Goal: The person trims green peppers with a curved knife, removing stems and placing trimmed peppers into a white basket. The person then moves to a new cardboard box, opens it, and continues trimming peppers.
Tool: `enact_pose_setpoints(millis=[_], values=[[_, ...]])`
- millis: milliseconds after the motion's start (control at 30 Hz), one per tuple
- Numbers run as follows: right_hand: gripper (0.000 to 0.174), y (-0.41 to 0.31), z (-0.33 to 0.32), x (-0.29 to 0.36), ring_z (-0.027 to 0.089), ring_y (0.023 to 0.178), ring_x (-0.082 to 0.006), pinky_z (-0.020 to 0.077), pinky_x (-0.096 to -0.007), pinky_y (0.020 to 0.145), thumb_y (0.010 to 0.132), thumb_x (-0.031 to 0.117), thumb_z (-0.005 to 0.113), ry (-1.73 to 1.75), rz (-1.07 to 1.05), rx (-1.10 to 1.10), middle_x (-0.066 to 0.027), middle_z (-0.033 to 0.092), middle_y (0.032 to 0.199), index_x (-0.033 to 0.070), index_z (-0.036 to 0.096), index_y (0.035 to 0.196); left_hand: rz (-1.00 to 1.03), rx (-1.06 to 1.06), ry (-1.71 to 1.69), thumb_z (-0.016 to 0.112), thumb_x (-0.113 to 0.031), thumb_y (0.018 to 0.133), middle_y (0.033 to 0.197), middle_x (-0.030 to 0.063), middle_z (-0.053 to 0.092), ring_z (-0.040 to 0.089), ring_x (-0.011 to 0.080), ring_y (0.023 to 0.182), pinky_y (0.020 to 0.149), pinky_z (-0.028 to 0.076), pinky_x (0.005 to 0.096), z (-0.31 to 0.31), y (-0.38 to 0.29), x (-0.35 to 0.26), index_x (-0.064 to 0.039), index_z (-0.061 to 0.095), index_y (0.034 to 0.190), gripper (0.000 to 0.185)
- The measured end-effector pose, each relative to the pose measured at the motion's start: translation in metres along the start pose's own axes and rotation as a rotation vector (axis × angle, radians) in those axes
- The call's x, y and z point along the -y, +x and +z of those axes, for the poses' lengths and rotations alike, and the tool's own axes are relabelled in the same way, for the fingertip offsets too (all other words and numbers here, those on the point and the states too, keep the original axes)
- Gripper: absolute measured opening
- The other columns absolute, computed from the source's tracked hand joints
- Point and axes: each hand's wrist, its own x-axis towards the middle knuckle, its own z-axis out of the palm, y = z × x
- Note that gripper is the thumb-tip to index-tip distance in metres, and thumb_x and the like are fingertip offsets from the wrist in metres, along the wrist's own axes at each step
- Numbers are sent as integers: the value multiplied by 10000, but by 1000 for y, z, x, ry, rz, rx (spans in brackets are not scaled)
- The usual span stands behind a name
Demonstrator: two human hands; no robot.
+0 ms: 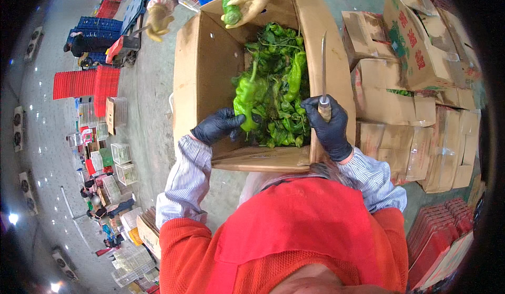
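Note:
My left hand (pixel 221 126), in a black glove, has its fingers closed on the lower end of a large green pepper (pixel 247 96) over the left part of an open cardboard box (pixel 219 77). In the black-gloved right hand (pixel 329 126) is a knife (pixel 324 110) with a wooden handle; its thin blade points up and away from me beside the box's right flap. Green peppers with leaves and stems (pixel 282 124) lie inside the box, below and between my hands.
Across the box, a co-worker's gloved hand (pixel 252 2) holds a green pepper (pixel 232 11); the other gloved hand (pixel 158 21) has a blade. Cardboard boxes (pixel 394 104) are stacked to the right. Red crates (pixel 438 234) stand at the lower right, more crates (pixel 75 84) far left.

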Motion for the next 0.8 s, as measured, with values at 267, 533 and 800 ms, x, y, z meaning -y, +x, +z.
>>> enact_pose_setpoints(millis=[267, 533, 800], values=[[156, 12, 16, 23, 655, 778, -184, 507, -312, 699, 860, 130, 677, -116, -255, 205, -94, 679, 855, 32, 655, 979, 148, 347, -673, 577, -308, 931, 654, 18, 542, 520, 131, 594, 630, 462, 284, 36, -9, 11, 44, 544, 1232, 464], [228, 22, 28, 36, 623, 699, -391, 484, -432, 597, 817, 218, 676, -359, -298, 315, -197, 625, 770, 38, 617, 942, 264, 68, -489, 688, -131, 843, 1319, 129, 528, 571, 251, 1149, 1009, 450, 383, 57, -15, 10, -22, 385, 1390, 635], [206, 27, 34, 40, 620, 671, -394, 476, -448, 576, 785, 198, 628, -463, -258, 472, -216, 613, 722, 42, 615, 918, 293, 100, -558, 716, -132, 809, 1308, 132, 526, 595, 266, 1100, 862, 534, 356, 62, -25, 18, -49, 289, 1448, 773]])
